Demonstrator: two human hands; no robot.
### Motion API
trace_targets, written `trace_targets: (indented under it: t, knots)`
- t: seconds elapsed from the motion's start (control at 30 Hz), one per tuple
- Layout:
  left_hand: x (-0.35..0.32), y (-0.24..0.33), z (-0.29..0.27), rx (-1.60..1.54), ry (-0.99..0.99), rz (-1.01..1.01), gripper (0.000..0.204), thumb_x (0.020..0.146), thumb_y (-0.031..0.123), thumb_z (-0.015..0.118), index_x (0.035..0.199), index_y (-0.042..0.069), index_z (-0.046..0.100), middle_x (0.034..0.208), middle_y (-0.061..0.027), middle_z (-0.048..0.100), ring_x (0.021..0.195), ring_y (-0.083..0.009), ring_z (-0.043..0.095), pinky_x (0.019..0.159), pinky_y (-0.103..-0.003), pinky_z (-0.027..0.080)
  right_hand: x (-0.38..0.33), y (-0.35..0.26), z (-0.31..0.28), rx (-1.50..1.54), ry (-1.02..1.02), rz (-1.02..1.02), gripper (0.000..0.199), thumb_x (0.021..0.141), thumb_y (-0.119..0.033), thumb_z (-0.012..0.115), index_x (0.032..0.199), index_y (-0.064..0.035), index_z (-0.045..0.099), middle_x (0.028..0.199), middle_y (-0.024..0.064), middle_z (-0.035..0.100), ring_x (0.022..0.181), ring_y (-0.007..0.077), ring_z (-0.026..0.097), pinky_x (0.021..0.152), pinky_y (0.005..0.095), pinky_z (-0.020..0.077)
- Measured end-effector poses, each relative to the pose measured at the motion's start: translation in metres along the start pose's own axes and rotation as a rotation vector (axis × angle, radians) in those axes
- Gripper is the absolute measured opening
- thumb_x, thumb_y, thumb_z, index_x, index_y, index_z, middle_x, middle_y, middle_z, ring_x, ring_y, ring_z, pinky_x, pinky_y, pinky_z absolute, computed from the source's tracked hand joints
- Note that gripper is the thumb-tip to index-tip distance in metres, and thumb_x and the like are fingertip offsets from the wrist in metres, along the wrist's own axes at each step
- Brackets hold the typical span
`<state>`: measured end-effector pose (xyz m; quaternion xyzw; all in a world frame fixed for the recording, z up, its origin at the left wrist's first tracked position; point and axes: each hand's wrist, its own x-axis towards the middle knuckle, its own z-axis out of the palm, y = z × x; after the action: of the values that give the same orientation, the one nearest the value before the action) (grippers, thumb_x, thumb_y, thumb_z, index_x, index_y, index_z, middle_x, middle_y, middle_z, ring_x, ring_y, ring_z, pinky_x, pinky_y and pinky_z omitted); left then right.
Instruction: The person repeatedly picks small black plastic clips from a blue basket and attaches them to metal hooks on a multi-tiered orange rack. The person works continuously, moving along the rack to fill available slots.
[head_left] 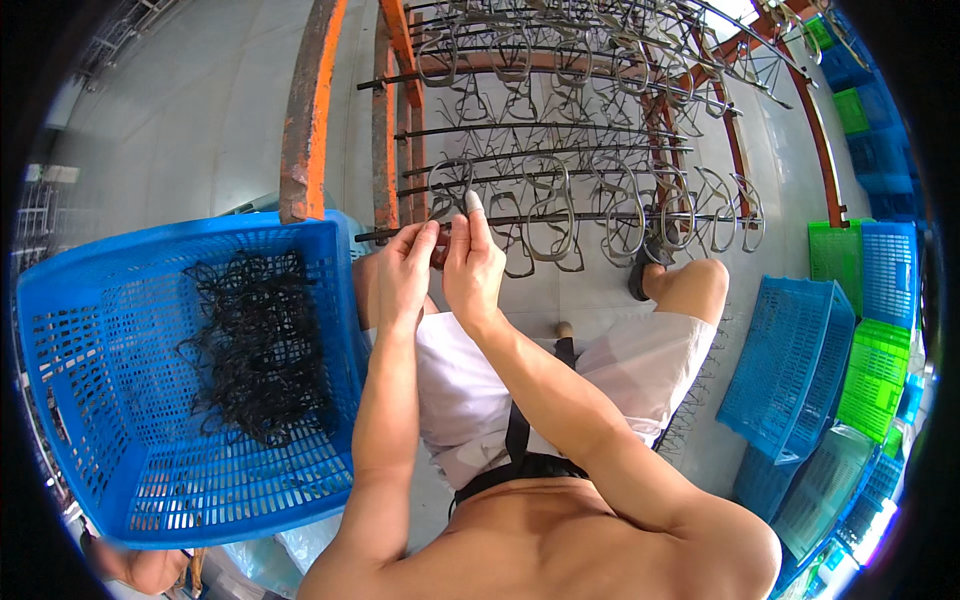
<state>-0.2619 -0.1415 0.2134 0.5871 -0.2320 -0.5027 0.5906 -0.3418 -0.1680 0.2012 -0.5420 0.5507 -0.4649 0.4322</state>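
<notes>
My left hand (405, 272) and my right hand (473, 265) are close together at the left end of the lowest black rod (625, 218). Both have their fingertips pinched; whatever they hold is too small and hidden to name. A pale cover sits on one fingertip of my right hand, which points upward. Just beyond it, a grey looped frame (437, 172) hangs at the rod. Farther right on the same rod hang several similar grey frames (569, 222), shaped like eyeglass fronts. To my left, a blue plastic basket (240, 515) holds a tangled pile of thin black pieces (262, 350).
An orange metal rack (318, 110) carries several rods hung with more frames. Stacked blue baskets (775, 370) and green baskets (872, 375) stand at the right. Part of another person (150, 570) shows at the lower left. My knees straddle the floor (200, 120) before the rack.
</notes>
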Motion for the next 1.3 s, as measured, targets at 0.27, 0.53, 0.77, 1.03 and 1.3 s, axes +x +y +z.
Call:
trace_targets:
  t: [0.27,0.53,0.77,1.03,1.3]
  knots:
    - [0.001,-0.008,0.006,-0.042,0.033,-0.056,0.026,0.092,0.025,0.055,0.091,-0.001,0.061,0.077,-0.0044,0.063,0.067,-0.0113,0.057,0.061,-0.024,0.044,0.006,-0.018,-0.02,-0.105,-0.121,0.02,0.036,0.095,-0.015,0.045,0.128,0.0009,0.044,0.066,0.014,0.061,0.055,0.0256,0.06,0.051,0.0326,0.0475]
    - [0.018,0.008,0.011,0.149,0.024,-0.209,0.026,0.087,0.034,0.058,0.082,0.009,0.059,0.069,0.0,0.058,0.06,-0.0086,0.052,0.054,-0.024,0.04,0.004,-0.049,-0.138,-0.317,-0.704,-0.139,0.044,0.084,-0.019,0.059,0.119,0.003,0.045,0.09,0.0199,0.055,0.082,0.0344,0.055,0.075,0.038,0.0454]
    - [0.054,0.029,0.014,0.386,0.031,-0.215,0.032,0.089,0.04,0.055,0.088,0.008,0.061,0.071,0.0014,0.058,0.058,-0.0069,0.052,0.049,-0.022,0.039,0.108,-0.016,-0.426,-0.339,-0.146,0.359,0.017,0.086,-0.016,0.054,0.09,-0.0015,0.063,0.071,0.002,0.061,0.061,0.0111,0.055,0.056,0.0233,0.0428]
    - [0.044,0.011,-0.054,1.614,-0.23,0.231,0.044,0.072,0.03,0.066,0.108,0.007,0.059,0.096,-0.016,0.063,0.092,-0.0315,0.061,0.078,-0.043,0.048,0.198,0.141,-0.469,-1.353,-0.082,-0.376,0.049,0.07,-0.02,0.069,0.116,-0.0103,0.054,0.127,0.0141,0.041,0.118,0.0344,0.039,0.101,0.0445,0.0309]
    - [0.029,-0.008,-0.058,1.865,0.086,0.632,0.016,0.084,0.02,0.051,0.083,0.008,0.061,0.089,-0.0151,0.06,0.084,-0.0326,0.056,0.073,-0.047,0.04,0.184,0.065,-0.474,-1.292,0.103,-0.582,0.037,0.064,-0.015,0.067,0.099,-0.0045,0.059,0.104,0.0123,0.054,0.112,0.0314,0.044,0.105,0.0441,0.0278]
